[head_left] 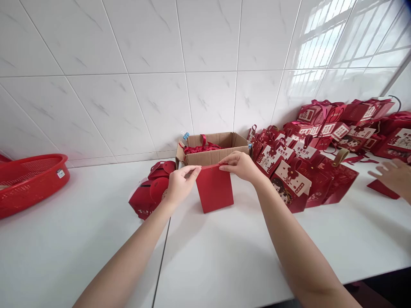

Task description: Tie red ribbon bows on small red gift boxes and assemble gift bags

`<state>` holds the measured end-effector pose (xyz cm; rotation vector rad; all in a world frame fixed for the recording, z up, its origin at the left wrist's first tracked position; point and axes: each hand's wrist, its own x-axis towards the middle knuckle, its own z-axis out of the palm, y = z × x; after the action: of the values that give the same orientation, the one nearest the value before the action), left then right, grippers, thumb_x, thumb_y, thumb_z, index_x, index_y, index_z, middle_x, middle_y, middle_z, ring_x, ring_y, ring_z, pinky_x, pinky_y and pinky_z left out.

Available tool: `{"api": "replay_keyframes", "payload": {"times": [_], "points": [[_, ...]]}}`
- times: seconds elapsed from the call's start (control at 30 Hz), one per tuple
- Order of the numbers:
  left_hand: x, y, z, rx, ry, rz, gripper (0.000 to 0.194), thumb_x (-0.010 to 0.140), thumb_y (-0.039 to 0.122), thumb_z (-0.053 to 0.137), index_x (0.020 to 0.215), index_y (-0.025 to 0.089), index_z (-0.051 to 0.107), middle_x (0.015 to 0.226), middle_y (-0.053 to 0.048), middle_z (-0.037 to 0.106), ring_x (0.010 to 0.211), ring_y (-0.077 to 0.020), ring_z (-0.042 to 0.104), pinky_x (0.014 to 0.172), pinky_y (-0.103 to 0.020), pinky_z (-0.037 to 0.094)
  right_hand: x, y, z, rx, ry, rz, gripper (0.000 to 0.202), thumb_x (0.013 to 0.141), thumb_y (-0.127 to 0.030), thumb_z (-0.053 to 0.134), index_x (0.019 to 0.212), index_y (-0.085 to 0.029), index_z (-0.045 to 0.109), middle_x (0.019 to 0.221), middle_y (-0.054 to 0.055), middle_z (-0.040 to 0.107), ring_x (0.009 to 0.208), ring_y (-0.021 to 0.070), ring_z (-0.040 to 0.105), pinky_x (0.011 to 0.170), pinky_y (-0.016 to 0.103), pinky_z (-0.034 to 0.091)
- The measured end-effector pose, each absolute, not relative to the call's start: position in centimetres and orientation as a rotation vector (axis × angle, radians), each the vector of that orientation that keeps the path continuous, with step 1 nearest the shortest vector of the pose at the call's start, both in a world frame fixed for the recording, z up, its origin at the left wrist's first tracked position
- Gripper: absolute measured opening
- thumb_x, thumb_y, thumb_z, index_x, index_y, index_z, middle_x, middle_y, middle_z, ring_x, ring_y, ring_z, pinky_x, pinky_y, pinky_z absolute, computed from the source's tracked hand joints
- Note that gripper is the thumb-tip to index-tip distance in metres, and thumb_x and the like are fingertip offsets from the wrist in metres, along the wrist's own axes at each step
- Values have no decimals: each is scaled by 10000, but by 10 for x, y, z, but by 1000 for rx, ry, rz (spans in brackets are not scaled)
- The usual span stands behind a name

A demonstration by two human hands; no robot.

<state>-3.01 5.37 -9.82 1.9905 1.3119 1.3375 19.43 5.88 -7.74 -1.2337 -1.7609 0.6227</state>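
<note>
A plain red paper gift bag [215, 191] stands upright on the white table in front of me. My left hand [183, 183] pinches its upper left corner between thumb and fingers. At the upper right corner, my right hand [239, 166] pinches the top edge in the same way. Just behind the bag sits an open cardboard box [221, 155] with dark red ribbon [202, 148] inside. Left of the bag, partly behind my left hand, are red gift boxes [147, 194] with rounded flaps.
Several printed red gift bags [290, 184] stand close on the right, with stacked red gift boxes [316, 115] behind them. A red plastic basket [35, 184] lies at far left. Another person's hand [393, 175] reaches in at the right edge. A tiled wall [154, 107] bounds the back.
</note>
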Motion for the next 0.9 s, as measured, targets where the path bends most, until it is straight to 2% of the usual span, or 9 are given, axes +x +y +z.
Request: {"api": "replay_keyframes", "payload": {"times": [0.07, 0.23, 0.43, 0.53, 0.63, 0.7, 0.77, 0.83, 0.9], "points": [[-26, 47, -94, 2051, 1307, 1291, 321, 822, 467, 600, 977, 207, 709, 1001, -44, 723, 901, -201, 659, 722, -265, 528, 198, 59, -77, -1259, -1813, 582, 136, 735, -291, 693, 811, -193, 748, 1035, 71, 680, 851, 192, 647, 743, 308, 530], [-20, 37, -89, 2190, 1369, 1171, 251, 830, 433, 592, 963, 235, 671, 945, -11, 701, 749, -159, 635, 660, -254, 508, 206, 58, -76, -1272, -1926, 717, 157, 787, -317, 616, 800, -191, 710, 811, 29, 709, 771, 176, 632, 676, 295, 495], [-23, 40, -93, 2320, 1528, 1082, 276, 870, 450, 500, 903, 225, 657, 938, -45, 611, 760, -172, 600, 630, -284, 495, 208, 54, -72, -1240, -2004, 743, 157, 775, -316, 630, 801, -193, 724, 817, 26, 722, 794, 180, 639, 704, 298, 498], [-20, 38, -93, 2358, 1331, 1190, 245, 873, 404, 510, 860, 200, 645, 951, -60, 613, 824, -181, 608, 678, -289, 502, 206, 50, -68, -1190, -2036, 786, 150, 751, -324, 668, 800, -202, 740, 799, 24, 729, 784, 190, 651, 706, 304, 508], [-18, 34, -89, 2368, 1149, 1141, 214, 876, 366, 522, 830, 199, 649, 831, -40, 648, 748, -169, 609, 645, -276, 495, 203, 50, -68, -1082, -2040, 907, 278, 783, -445, 644, 780, -185, 744, 780, 40, 730, 794, 208, 665, 738, 321, 518], [-20, 32, -85, 2361, 1138, 1060, 213, 877, 361, 527, 813, 207, 660, 782, -28, 661, 698, -163, 607, 616, -271, 490, 200, 57, -73, -1033, -1925, 887, 415, 865, -520, 514, 845, -171, 736, 871, 64, 735, 887, 223, 667, 824, 346, 513], [-23, 29, -80, 2367, 1151, 989, 218, 872, 372, 538, 801, 221, 678, 797, -27, 677, 713, -170, 623, 629, -274, 500, 196, 71, -82, -1093, -1755, 680, 416, 924, -473, 422, 1010, -176, 700, 1082, 84, 700, 1071, 236, 618, 952, 383, 465], [-28, 25, -74, 2394, 1170, 900, 225, 867, 396, 545, 803, 244, 698, 810, -24, 685, 718, -178, 635, 626, -277, 506, 193, 88, -93, -1271, -1666, 391, 354, 913, -348, 461, 1193, -196, 612, 1332, 94, 562, 1286, 256, 463, 1065, 443, 364], [-32, 19, -67, 2442, 1185, 795, 226, 858, 418, 553, 808, 266, 713, 805, -21, 686, 692, -181, 635, 585, -279, 498, 191, 104, -106, -1437, -1718, 231, 475, 883, -287, 486, 1354, -233, 465, 1518, 77, 328, 1429, 287, 224, 1110, 550, 251]]}}
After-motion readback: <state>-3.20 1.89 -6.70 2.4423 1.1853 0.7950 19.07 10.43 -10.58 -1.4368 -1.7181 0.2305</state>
